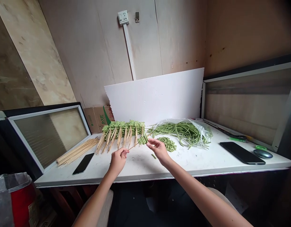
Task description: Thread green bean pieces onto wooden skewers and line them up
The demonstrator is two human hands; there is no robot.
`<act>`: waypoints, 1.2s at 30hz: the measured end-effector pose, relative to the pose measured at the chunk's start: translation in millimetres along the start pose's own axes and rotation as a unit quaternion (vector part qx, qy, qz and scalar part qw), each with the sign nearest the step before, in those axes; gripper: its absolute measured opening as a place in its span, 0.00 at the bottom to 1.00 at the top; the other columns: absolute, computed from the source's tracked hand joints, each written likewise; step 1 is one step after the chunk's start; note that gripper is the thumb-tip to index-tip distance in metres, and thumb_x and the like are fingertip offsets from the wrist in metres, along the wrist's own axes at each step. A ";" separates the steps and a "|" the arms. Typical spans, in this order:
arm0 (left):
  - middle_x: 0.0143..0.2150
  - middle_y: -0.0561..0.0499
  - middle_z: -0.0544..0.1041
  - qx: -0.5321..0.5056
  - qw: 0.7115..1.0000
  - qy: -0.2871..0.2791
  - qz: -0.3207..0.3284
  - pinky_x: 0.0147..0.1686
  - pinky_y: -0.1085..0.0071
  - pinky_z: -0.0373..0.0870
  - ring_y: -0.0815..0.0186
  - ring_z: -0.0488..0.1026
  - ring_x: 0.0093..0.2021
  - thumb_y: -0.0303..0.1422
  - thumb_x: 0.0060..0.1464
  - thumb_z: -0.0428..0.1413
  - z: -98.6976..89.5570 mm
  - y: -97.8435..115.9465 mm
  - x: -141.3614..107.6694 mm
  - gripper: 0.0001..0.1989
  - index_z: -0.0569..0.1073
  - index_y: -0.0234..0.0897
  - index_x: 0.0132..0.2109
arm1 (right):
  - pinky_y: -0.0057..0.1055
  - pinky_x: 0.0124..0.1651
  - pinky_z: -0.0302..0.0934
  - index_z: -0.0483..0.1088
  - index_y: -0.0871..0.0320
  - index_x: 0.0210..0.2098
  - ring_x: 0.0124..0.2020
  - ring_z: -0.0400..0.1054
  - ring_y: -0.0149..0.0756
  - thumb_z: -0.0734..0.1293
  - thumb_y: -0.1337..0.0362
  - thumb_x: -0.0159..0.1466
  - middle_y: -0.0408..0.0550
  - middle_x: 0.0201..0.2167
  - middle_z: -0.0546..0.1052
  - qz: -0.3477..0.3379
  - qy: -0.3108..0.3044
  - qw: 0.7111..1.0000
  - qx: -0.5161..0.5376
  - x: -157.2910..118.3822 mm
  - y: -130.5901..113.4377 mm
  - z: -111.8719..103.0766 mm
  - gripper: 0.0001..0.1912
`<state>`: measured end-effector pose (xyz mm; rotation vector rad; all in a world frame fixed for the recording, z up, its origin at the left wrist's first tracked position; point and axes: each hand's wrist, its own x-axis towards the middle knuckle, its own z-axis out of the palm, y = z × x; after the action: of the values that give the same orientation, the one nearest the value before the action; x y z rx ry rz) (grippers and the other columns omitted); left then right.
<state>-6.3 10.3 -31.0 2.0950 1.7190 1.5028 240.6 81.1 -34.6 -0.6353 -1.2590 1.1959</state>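
the left hand (118,162) and the right hand (159,150) are apart, raised just above the long white table (183,164). the left hand is pinched closed on the bare end of a thin pale wooden skewer (133,146), which slants up and away toward the right hand. a small cluster of short green cut bean pieces (142,139) sits on the skewer's far part, between the hands. the slender fingers (151,142) of the right hand lie close under this cluster, but it is hard to tell whether they grip it or only touch it.

just beyond the hands, a long row of finished wooden skewers threaded with green bean pieces (123,132) lies across the table, its bare sticks pointing toward the person. to the right are a small loose heap of cut green bean pieces (167,144) and a bunch of long green beans in a clear plastic bag (183,134). one lone green bean piece (154,156) lies on the table below the right hand. a bundle of bare pale wooden skewers (76,152) lies at the table's left end, beside a black smartphone (83,163). a larger black slab-shaped phone (242,153) lies to the right, and a tall white foam board (154,97) stands behind everything.
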 end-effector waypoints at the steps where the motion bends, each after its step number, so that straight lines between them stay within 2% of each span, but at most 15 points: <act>1: 0.23 0.52 0.73 -0.004 1.000 -0.003 -0.002 0.26 0.73 0.63 0.65 0.69 0.23 0.35 0.65 0.50 0.2 -0.2 -0.1 0.15 0.79 0.37 0.35 | 0.46 0.51 0.70 0.82 0.53 0.42 0.47 0.77 0.50 0.81 0.51 0.52 0.54 0.44 0.83 -0.010 -0.004 1.000 -0.012 0.1 -0.6 -0.3 0.22; 5: 0.23 0.53 0.70 -0.033 0.999 -0.015 -0.012 0.25 0.74 0.61 0.67 0.66 0.23 0.37 0.65 0.50 1.1 -2.1 0.4 0.16 0.78 0.36 0.34 | 0.44 0.47 0.71 0.83 0.53 0.44 0.44 0.77 0.48 0.78 0.50 0.56 0.55 0.45 0.84 -0.052 -0.018 0.995 -0.081 -0.2 -4.8 -3.1 0.20; 8: 0.23 0.54 0.69 -0.044 0.999 -0.015 -0.018 0.26 0.74 0.61 0.67 0.66 0.23 0.38 0.65 0.50 0.1 -2.5 1.4 0.16 0.78 0.36 0.35 | 0.42 0.46 0.71 0.82 0.53 0.46 0.46 0.76 0.48 0.76 0.49 0.58 0.54 0.47 0.83 -0.048 -0.014 0.994 -0.092 0.3 -6.7 -5.5 0.20; 11: 0.24 0.53 0.70 -0.035 0.999 -0.007 -0.017 0.28 0.74 0.63 0.66 0.67 0.24 0.38 0.65 0.50 -1.8 -2.9 2.4 0.16 0.78 0.36 0.36 | 0.39 0.44 0.69 0.82 0.53 0.46 0.50 0.75 0.49 0.77 0.49 0.57 0.54 0.46 0.83 -0.009 0.001 0.999 -0.045 3.1 -7.2 -7.4 0.21; 17: 0.25 0.52 0.74 0.011 1.000 0.007 0.020 0.31 0.72 0.66 0.65 0.71 0.26 0.36 0.66 0.49 -3.5 -9.4 3.2 0.15 0.78 0.37 0.37 | 0.35 0.38 0.68 0.81 0.53 0.43 0.44 0.75 0.45 0.78 0.51 0.55 0.52 0.45 0.83 0.072 0.032 0.991 0.104 12.2 -10.9 -14.4 0.19; 27: 0.30 0.49 0.79 0.087 0.992 0.045 0.074 0.34 0.71 0.68 0.63 0.76 0.31 0.32 0.67 0.48 -4.8 -16.2 0.9 0.13 0.78 0.38 0.40 | 0.33 0.34 0.67 0.82 0.53 0.40 0.38 0.73 0.41 0.78 0.52 0.56 0.51 0.41 0.82 0.081 0.032 0.983 0.164 13.3 -16.4 -15.9 0.16; 31: 0.30 0.49 0.79 0.092 0.990 0.069 0.076 0.34 0.71 0.68 0.63 0.76 0.31 0.31 0.67 0.49 -5.7 -14.8 1.1 0.13 0.78 0.38 0.40 | 0.30 0.34 0.66 0.82 0.54 0.40 0.37 0.71 0.38 0.78 0.53 0.56 0.51 0.40 0.81 0.084 0.021 0.982 0.167 11.3 -16.2 -14.4 0.15; 36: 0.30 0.50 0.79 0.090 0.990 0.072 0.075 0.34 0.70 0.69 0.63 0.76 0.31 0.31 0.66 0.49 -6.7 -13.0 0.9 0.13 0.79 0.38 0.40 | 0.29 0.33 0.65 0.83 0.54 0.39 0.36 0.69 0.36 0.78 0.53 0.55 0.50 0.38 0.80 0.082 0.020 0.982 0.166 9.9 -16.7 -12.7 0.15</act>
<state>-20.4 12.5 -34.3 2.3042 1.8478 1.6314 256.7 87.8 -19.3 -0.5181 -0.9571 1.4833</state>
